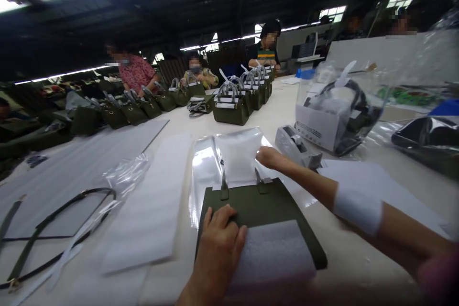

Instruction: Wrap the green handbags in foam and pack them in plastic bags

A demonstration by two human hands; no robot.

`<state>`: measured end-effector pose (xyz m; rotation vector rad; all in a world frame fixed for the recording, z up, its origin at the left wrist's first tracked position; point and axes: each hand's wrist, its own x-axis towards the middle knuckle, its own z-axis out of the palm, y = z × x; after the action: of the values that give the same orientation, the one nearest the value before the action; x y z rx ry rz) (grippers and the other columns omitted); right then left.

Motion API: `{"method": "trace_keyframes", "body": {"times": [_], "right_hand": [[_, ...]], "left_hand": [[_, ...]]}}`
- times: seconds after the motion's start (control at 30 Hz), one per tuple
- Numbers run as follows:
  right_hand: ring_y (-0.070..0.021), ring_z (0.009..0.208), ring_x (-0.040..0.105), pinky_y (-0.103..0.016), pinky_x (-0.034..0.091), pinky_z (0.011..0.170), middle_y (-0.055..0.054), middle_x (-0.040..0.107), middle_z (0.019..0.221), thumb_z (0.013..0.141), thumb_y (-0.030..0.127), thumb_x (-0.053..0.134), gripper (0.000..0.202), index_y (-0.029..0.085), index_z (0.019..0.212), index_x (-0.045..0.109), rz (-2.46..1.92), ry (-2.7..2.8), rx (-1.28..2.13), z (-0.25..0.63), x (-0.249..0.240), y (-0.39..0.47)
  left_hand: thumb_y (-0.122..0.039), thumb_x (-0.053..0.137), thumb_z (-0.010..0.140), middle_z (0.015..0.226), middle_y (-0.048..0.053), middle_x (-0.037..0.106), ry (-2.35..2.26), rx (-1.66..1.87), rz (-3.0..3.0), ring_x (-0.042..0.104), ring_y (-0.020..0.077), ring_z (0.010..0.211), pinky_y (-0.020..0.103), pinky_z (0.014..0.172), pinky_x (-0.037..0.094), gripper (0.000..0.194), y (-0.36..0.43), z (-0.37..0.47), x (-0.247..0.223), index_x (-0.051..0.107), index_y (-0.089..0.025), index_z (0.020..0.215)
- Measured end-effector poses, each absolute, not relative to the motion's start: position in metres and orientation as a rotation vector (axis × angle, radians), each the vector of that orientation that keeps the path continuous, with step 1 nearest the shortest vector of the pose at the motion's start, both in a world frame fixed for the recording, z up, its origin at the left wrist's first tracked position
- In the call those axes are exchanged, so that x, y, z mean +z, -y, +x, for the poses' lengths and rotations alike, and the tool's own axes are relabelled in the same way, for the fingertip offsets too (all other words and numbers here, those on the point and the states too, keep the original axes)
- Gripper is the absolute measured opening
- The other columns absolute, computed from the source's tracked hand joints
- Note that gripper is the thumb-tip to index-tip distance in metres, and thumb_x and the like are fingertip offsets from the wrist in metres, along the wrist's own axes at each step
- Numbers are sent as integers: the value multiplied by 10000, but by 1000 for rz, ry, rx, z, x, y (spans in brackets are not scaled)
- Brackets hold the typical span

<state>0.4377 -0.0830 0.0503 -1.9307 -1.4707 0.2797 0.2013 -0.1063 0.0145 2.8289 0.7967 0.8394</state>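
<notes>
Right now my left hand (217,244) rests on the dark green handbag (263,201), fingers a little apart and slightly bent, on the white tabletop (281,100) in front of me. The bag's two handles point away from me, with a thin white sheet (240,155) between them, and a translucent white foam piece (274,248) covers part of its near side. My right hand (268,157) is curled at the right edge of that sheet, above glossy clear plastic film (206,162); I cannot tell whether it pinches anything. Just right of it stands a clear plastic tape dispenser (296,143). Leftward lie a long white foam strip (158,205) and a dark green strap (34,244). Farther off, more green handbags (231,112) stand in rows.
</notes>
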Motion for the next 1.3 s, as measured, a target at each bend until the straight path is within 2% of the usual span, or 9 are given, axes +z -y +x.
{"method": "trace_keyframes", "body": {"times": [0.17,0.27,0.37,0.43,0.5,0.63,0.83,1.0,1.3], "right_hand": [[-172,904,613,-296,473,869,-44,675,923,855,312,494,213,190,950,641,-1258,2120,-278,427,52,201],[-172,955,609,-288,417,987,-47,676,963,818,277,554,231,138,982,637,-1146,2396,-454,411,34,240],[-184,1045,566,-391,260,1092,-60,661,1010,853,346,502,296,119,1000,621,-1218,2279,-413,405,12,243],[-173,1072,547,-416,166,1116,-50,654,1028,863,386,482,319,129,999,612,-1258,2197,-363,405,2,240],[-157,1103,524,-421,102,1123,-39,645,1052,862,368,494,297,139,1020,598,-1319,2175,-307,406,-3,239],[-159,1154,481,-442,36,1118,-38,622,1103,864,340,499,297,145,1076,572,-1393,2137,-246,406,-3,242],[-148,1020,568,-461,155,1099,-35,667,923,887,293,449,245,160,1023,604,-1367,2024,-225,405,-11,239],[-236,1130,499,-497,308,1039,-89,649,994,780,412,598,374,116,1006,569,-1358,1836,-411,409,-34,244],[-296,1160,457,-596,267,1006,-108,623,1060,645,533,676,527,159,991,546,-1481,1701,-371,409,-45,245]], "left_hand": [[-178,492,819,1015,44,599,-730,704,2922,585,207,968,521,887,450,140,104,194,17,560,-193,697],[-221,506,824,915,22,619,-592,642,2991,596,175,887,448,903,436,107,82,210,49,551,-198,731],[-378,544,806,1135,88,567,-628,889,3143,464,273,1138,572,1016,222,283,44,258,97,550,-167,996],[-466,573,764,1134,136,565,-759,722,3214,486,319,1095,559,932,323,460,22,298,124,541,-126,1072],[-398,551,792,904,96,646,-728,385,3226,594,270,883,426,762,457,292,15,325,138,619,-141,913],[-241,446,853,714,9,635,-306,243,3250,587,158,627,256,555,439,220,51,316,115,623,-201,728],[-97,308,867,927,90,667,72,898,3304,592,165,705,274,615,439,329,111,245,32,617,-116,977],[-155,401,871,1003,64,650,12,828,3283,565,165,737,286,649,408,298,107,238,13,574,-174,1113],[-130,360,883,958,58,664,185,848,3241,558,148,704,284,627,387,296,102,246,17,601,-150,1053]]}}
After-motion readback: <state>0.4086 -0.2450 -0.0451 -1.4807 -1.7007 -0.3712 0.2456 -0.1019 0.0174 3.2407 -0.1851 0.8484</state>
